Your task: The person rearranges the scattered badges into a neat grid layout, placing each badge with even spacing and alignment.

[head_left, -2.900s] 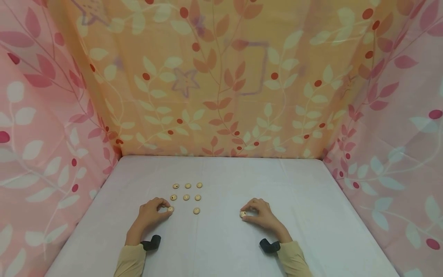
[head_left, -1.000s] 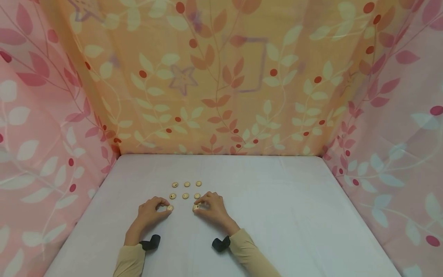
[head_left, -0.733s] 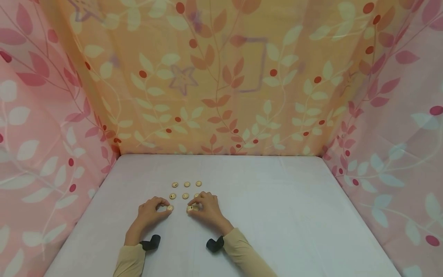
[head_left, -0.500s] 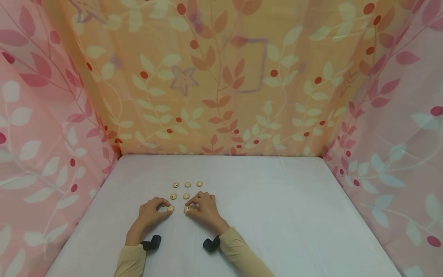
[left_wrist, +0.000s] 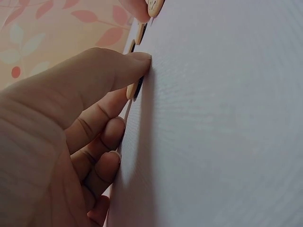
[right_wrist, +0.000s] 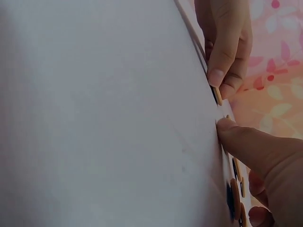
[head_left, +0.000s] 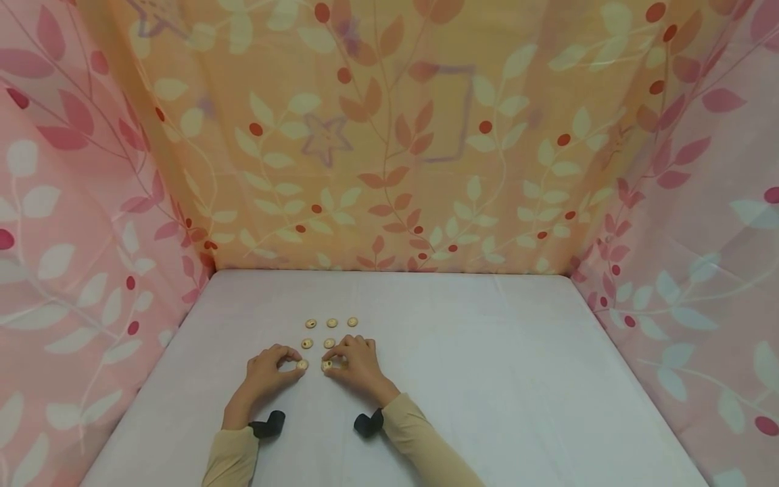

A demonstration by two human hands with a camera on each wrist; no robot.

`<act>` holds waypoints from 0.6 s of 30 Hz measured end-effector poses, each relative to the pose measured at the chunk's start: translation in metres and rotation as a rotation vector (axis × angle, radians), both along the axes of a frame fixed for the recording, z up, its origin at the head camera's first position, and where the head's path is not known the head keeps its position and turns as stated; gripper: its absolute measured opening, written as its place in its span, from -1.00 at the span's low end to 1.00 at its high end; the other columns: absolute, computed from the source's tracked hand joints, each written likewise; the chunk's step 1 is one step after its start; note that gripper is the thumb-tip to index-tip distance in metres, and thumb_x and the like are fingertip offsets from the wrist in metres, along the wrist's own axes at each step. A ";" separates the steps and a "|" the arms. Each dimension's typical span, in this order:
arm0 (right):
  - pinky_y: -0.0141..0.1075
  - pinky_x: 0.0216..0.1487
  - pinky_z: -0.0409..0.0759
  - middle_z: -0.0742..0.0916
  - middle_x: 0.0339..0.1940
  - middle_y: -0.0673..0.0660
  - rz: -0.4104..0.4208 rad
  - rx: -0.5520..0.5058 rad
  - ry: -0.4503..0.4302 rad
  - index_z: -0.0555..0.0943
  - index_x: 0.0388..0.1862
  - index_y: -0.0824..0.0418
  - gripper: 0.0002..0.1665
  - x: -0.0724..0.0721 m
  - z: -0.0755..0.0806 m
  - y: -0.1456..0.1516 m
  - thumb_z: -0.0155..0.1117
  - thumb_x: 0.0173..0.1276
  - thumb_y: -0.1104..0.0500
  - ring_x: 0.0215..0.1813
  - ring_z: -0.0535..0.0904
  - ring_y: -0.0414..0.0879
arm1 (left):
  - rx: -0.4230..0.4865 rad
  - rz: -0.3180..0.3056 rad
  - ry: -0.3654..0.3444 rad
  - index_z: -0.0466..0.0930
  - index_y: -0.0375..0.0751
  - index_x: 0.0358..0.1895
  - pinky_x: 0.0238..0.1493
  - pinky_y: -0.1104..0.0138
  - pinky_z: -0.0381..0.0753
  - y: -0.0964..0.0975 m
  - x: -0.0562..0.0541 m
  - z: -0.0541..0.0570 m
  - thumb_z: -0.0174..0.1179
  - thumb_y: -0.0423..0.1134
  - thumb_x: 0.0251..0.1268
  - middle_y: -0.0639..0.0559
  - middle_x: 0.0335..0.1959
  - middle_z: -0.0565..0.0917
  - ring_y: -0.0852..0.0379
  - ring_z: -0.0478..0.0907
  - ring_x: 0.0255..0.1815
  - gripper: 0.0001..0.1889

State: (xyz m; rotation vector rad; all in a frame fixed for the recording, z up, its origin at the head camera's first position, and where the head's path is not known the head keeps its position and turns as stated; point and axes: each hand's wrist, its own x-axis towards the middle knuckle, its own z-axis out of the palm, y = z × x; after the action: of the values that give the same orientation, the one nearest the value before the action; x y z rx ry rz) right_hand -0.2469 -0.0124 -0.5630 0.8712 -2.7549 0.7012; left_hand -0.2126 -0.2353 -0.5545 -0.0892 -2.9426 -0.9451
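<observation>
Small round wooden discs with dark marks lie in rows on the white table. At the front row's left end, my left hand (head_left: 268, 372) pinches a disc (head_left: 302, 365) between thumb and finger; in the right wrist view that disc (right_wrist: 218, 96) shows under its fingertips. Just right of it, my right hand (head_left: 360, 368) pinches another disc (head_left: 326, 366) at the table, a small gap between the two. A further disc (head_left: 344, 364) shows partly within the curve of the right hand. Behind stand discs such as the middle one (head_left: 329, 343) and the far right one (head_left: 353, 322).
The white tabletop (head_left: 487, 379) stretches to the right and in front of the hands. A yellow leaf-patterned cloth (head_left: 389, 169) hangs behind it, with pink cloths (head_left: 79, 270) at both sides. Black wrist mounts (head_left: 368, 425) sit under the sleeves.
My right hand has carried its disc leftward from the right of the table to beside the left hand's disc, now covering the middle row's right disc. My left hand stays in place.
</observation>
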 end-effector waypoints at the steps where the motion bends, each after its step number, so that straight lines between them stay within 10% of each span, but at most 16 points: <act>1: -0.26 -0.10 0.17 0.54 -0.29 -0.17 0.006 0.008 -0.008 0.67 -0.22 -0.25 -0.71 0.000 0.001 0.000 0.36 0.05 -0.21 -0.31 0.29 -0.29 | -0.001 0.002 -0.002 0.58 0.04 -0.28 0.00 -0.05 0.14 0.000 0.000 -0.001 0.35 -0.02 -0.01 0.12 -0.32 0.52 0.10 0.35 -0.26 -0.76; 18: -0.27 -0.15 0.14 0.52 -0.30 -0.15 0.042 0.050 -0.071 0.65 -0.12 -0.29 -0.64 -0.007 0.006 -0.001 0.35 0.05 -0.22 -0.33 0.26 -0.28 | -0.014 -0.012 0.000 0.57 0.04 -0.28 0.03 -0.09 0.12 0.000 -0.001 0.002 0.37 0.00 -0.06 0.11 -0.33 0.51 0.09 0.36 -0.26 -0.72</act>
State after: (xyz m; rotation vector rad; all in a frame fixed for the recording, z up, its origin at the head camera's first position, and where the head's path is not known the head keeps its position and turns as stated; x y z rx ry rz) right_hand -0.2536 -0.0132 -0.5571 0.9339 -2.8360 0.6868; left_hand -0.2133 -0.2349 -0.5523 -0.1068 -2.9520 -0.9267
